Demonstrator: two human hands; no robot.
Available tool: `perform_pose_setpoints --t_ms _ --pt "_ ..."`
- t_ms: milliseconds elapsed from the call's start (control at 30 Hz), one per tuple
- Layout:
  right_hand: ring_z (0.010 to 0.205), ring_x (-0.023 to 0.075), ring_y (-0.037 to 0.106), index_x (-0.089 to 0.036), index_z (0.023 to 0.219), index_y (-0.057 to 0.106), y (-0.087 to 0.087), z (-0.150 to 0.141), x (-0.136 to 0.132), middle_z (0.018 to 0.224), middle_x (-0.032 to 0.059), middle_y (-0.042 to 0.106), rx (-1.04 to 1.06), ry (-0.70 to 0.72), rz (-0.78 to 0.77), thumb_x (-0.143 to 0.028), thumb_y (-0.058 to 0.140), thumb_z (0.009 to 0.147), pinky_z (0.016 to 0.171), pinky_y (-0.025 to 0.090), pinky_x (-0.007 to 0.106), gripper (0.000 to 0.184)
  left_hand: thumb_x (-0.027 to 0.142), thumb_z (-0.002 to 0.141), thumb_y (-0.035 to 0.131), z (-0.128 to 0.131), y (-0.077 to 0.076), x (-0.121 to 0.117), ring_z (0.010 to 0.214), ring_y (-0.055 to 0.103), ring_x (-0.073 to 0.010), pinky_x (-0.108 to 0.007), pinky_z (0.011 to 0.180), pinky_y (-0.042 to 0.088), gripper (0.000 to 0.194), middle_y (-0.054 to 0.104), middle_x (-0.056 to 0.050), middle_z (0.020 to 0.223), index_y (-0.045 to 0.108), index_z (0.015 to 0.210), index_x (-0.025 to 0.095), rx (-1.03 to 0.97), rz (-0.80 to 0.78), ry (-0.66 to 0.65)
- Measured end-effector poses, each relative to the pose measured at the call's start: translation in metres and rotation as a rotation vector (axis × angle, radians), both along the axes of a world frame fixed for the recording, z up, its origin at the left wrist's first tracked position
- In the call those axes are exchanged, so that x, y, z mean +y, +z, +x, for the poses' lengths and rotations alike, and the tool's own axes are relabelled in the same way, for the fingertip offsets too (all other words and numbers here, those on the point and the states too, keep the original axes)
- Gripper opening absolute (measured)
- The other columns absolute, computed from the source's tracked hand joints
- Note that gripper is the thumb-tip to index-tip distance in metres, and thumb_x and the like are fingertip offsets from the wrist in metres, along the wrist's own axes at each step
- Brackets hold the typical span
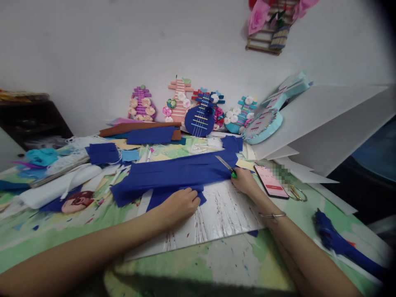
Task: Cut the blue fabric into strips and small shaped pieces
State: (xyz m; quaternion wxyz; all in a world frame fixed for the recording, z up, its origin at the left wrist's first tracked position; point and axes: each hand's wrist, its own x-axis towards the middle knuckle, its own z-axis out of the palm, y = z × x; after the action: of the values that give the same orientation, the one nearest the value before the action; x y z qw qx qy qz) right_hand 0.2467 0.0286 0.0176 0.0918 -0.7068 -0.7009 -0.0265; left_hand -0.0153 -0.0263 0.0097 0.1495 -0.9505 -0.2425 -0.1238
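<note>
A utility knife (pixel 227 166) with a green handle and a long silver blade is gripped in my right hand (pixel 245 181). Its blade points up and left, over a long dark blue paper sheet (pixel 176 172) with creases across it. My left hand (pixel 183 203) has its fingers curled down at a smaller blue paper piece (pixel 159 198), partly tucked beneath the long sheet; its fingertips are hidden. Under both lies a scored white board (pixel 213 210) with brown marks.
A phone (pixel 272 181) and gold-handled scissors (pixel 297 193) lie on the right, before a blue glue gun (pixel 334 235). Leaning white boards (pixel 312 119) stand behind. Decorated lute-shaped crafts (pixel 199 115) line the wall. Paper scraps, cords and a white roll (pixel 55 187) crowd the left.
</note>
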Motion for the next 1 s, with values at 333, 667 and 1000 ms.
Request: perform_pose_setpoints --t_ms 333,667,1000 --pt "0.08 0.0211 0.058 -0.017 0.085 0.06 0.01 0.001 -0.01 0.085 0.0083 0.067 0.035 0.074 0.083 -0.026 0.046 0.078 0.061 0.03 0.025 0.018 0.019 0.079 0.045 -0.008 0.04 0.001 0.064 0.052 -0.0098 -0.021 0.06 0.042 0.009 0.059 0.0 0.073 0.053 0.08 0.015 -0.628 -0.766 0.035" --pt "0.073 0.0206 0.058 -0.018 0.085 0.061 -0.002 -0.003 -0.009 0.082 0.0067 0.067 0.036 0.174 0.026 -0.028 0.051 0.075 0.057 0.028 0.025 0.017 0.037 0.076 0.051 -0.089 0.029 0.119 0.1 0.052 -0.0263 -0.036 0.085 0.039 0.037 0.058 -0.014 0.106 0.054 0.103 0.012 -0.208 -0.271 0.588" --pt "0.074 0.0208 0.058 -0.017 0.082 0.062 -0.002 -0.002 -0.008 0.081 0.0073 0.066 0.097 0.162 0.042 -0.024 0.053 0.073 0.059 0.029 0.025 0.015 0.035 0.06 0.061 -0.134 0.028 0.171 0.067 0.055 -0.0165 -0.023 0.061 0.037 0.022 0.063 -0.003 0.072 0.061 0.072 0.016 -0.01 -0.551 0.683"
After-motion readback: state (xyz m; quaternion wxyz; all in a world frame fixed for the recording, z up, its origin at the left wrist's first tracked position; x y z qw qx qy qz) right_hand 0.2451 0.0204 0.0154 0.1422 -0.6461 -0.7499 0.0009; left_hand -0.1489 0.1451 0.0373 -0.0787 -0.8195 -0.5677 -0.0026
